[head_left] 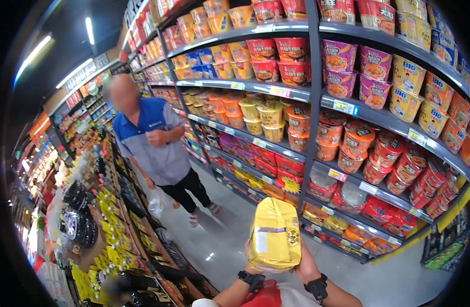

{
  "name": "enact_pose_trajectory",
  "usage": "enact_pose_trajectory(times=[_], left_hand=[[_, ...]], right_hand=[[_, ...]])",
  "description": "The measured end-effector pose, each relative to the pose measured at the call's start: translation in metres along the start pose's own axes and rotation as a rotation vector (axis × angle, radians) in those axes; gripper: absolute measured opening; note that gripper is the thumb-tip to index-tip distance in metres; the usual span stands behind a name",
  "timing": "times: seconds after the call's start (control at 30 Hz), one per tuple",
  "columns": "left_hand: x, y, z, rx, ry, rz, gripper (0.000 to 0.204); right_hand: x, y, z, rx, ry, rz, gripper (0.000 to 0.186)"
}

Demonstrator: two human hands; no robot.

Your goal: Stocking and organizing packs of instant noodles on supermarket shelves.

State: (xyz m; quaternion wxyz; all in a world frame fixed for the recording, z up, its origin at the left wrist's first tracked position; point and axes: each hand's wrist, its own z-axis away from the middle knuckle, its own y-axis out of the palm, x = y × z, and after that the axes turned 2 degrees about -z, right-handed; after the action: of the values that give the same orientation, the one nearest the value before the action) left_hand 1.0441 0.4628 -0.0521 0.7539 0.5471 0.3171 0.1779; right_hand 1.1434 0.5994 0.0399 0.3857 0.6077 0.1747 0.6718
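A glossy yellow multipack [274, 236], apparently of instant noodles, is held up in front of my body between both hands. My left hand [249, 262] grips its left side, with most of the fingers hidden behind the wrapper. On the opposite side, my right hand [307, 262] presses against the pack's lower edge, its fingers partly out of sight. Each wrist wears a black band. Below the pack, a red thing [268, 295] shows at the lower edge; I cannot make out its kind.
Shelves of instant noodle cups [355, 140] rise ahead and to the right. A person in a blue and grey shirt [150, 138] stands in the aisle, a clear plastic bag [156, 203] hanging beside them. Yellow packets [109, 256] fill the left display. Grey floor [227, 225] runs between.
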Motion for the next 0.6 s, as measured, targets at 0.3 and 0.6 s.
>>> enact_pose_trajectory(times=[0.3,0.6], left_hand=[[0.005,0.032,0.008,0.059,0.129,-0.068,0.054],[0.055,0.052,0.017,0.097,0.219,-0.218,0.058]], right_hand=[[0.013,-0.046,0.055,0.157,0.061,0.559,0.020],[0.092,-0.023,0.091,0.190,-0.767,1.064,0.026]])
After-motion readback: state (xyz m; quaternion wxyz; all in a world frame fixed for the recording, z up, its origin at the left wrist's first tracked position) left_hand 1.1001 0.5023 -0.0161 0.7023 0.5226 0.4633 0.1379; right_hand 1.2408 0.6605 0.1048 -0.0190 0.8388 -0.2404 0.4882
